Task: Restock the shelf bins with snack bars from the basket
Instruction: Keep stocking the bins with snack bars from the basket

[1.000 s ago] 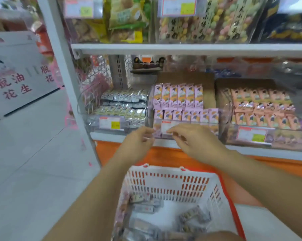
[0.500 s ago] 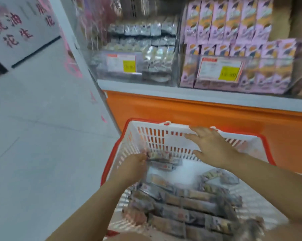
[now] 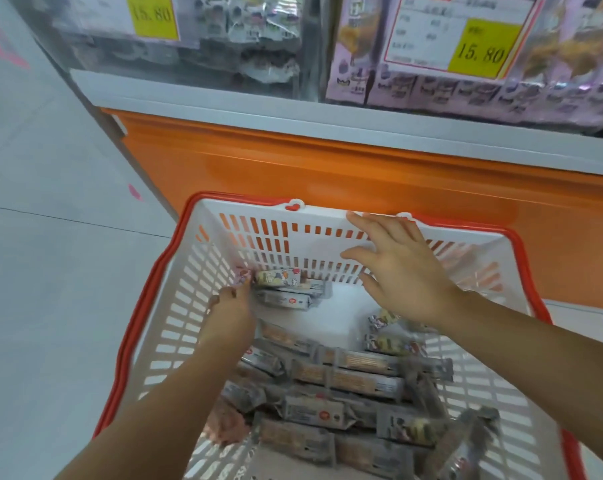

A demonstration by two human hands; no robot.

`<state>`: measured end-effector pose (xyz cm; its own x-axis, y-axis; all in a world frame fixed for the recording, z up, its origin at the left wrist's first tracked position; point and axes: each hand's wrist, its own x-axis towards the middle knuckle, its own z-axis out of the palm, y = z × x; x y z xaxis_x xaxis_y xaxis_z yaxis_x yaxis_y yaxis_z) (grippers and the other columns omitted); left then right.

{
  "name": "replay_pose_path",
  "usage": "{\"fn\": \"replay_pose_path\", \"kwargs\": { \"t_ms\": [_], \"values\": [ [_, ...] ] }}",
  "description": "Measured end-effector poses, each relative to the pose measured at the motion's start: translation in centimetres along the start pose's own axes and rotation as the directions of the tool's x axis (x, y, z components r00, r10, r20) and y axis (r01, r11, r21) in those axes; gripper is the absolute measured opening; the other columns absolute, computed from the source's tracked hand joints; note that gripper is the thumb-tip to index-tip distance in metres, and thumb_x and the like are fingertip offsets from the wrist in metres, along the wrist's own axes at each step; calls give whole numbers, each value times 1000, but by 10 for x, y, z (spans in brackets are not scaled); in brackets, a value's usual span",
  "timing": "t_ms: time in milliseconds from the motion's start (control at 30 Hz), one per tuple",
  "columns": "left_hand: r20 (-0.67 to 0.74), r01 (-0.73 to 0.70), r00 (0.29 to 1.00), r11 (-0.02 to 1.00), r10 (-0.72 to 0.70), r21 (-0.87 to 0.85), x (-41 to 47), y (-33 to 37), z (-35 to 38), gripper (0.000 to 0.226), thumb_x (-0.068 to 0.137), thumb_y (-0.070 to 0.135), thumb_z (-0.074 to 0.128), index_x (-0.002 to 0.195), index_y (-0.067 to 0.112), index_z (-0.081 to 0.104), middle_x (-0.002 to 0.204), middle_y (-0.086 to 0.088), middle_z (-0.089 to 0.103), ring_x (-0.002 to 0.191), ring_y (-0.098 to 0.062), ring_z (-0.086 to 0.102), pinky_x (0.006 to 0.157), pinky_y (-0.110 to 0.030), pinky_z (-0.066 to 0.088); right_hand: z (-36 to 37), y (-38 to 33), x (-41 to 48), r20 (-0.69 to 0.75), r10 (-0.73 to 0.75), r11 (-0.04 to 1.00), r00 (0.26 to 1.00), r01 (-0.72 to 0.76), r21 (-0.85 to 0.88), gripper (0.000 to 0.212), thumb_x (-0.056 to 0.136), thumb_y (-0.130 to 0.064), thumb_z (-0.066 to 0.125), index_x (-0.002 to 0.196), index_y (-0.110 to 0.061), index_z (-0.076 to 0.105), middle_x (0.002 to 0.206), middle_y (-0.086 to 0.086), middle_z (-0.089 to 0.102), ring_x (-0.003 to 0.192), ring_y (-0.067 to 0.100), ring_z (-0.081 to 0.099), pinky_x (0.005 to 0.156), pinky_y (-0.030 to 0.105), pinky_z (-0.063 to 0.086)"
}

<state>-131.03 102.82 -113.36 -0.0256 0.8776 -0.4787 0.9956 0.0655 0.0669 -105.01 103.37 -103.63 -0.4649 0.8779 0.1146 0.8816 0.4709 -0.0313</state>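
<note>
A white basket (image 3: 203,271) with a red rim stands below me, holding several grey-wrapped snack bars (image 3: 341,375). My left hand (image 3: 230,310) is down inside it at the far left corner, fingers curled onto the end of a grey bar (image 3: 286,299) that lies under another bar (image 3: 279,276). My right hand (image 3: 397,271) hovers over the basket's far wall, fingers spread, holding nothing. Above, a clear shelf bin (image 3: 244,39) holds grey bars and a second bin (image 3: 466,88) holds pink packs.
An orange panel (image 3: 328,168) under a white shelf edge (image 3: 293,109) faces the basket. Yellow price tags (image 3: 480,50) hang on the bin fronts. Pale floor (image 3: 50,271) lies to the left.
Both hands have come down from the shelf's price tag into the basket. The left hand has reached the far-left bars; the view has tilted down and closer.
</note>
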Motion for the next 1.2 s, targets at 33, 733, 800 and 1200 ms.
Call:
{"fn": "replay_pose_path", "kwargs": {
  "t_ms": [33,733,800,1200],
  "values": [
    [-13,2,1000,1000,-2,11,1,1,1,66,94,18,48,149,15,12,137,-17,38,123,-35,41,97,-39,41,0,0,0,-4,5,1000,1000,-5,1,37,64,-18,80,101,-22,73,137,16,51,122,35,46,102,47,25],
    [-44,-137,977,453,209,-881,-27,21,-32,16,90,4,60,80,16,59,93,-5,64,74,-17,63,58,-15,48,-18,-10,5,64,69,995,996,-73,60,35,65,-19,83,99,-26,74,135,11,55,122,34,52,101,54,39],
    [-45,-126,962,291,270,-948,-43,26,-54,13,89,6,62,89,15,54,104,-4,65,88,-23,67,73,-29,55,-30,-11,8,107,142,954,984,-165,251,31,85,-22,68,115,-28,66,144,0,45,133,22,39,111,41,27],
    [-211,-286,880,122,425,-950,-139,56,-200,30,86,5,64,111,15,52,108,2,67,78,-9,67,61,-20,49,-159,-40,3,378,176,253,909,-413,875,71,77,-27,72,135,-30,32,104,7,70,84,20,71,77,35,57]
  ]
}}
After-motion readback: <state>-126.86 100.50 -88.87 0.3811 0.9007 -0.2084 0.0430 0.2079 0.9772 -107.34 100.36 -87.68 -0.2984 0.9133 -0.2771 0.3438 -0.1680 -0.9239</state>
